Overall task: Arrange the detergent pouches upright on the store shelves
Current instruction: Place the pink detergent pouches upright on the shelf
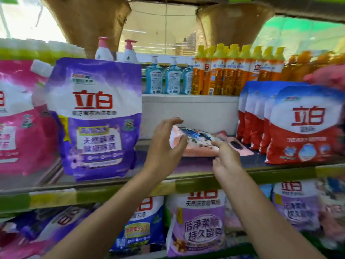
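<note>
A pink, flower-printed detergent pouch (196,142) lies flat on the middle shelf (186,181), in the gap between a tall purple pouch (97,118) and a row of red-and-white pouches (302,128). My left hand (168,144) cups the pouch's left end, fingers spread over its top. Fingertips of my right hand (225,156) pinch the pouch's near right edge. The purple pouch and the red-and-white pouches stand upright.
Pink pouches (16,116) stand at far left. Blue pump bottles (168,77) and orange bottles (237,70) line a raised ledge behind. Another person's hand (328,75) rests on the red pouches at right. More pouches (197,225) fill the lower shelf.
</note>
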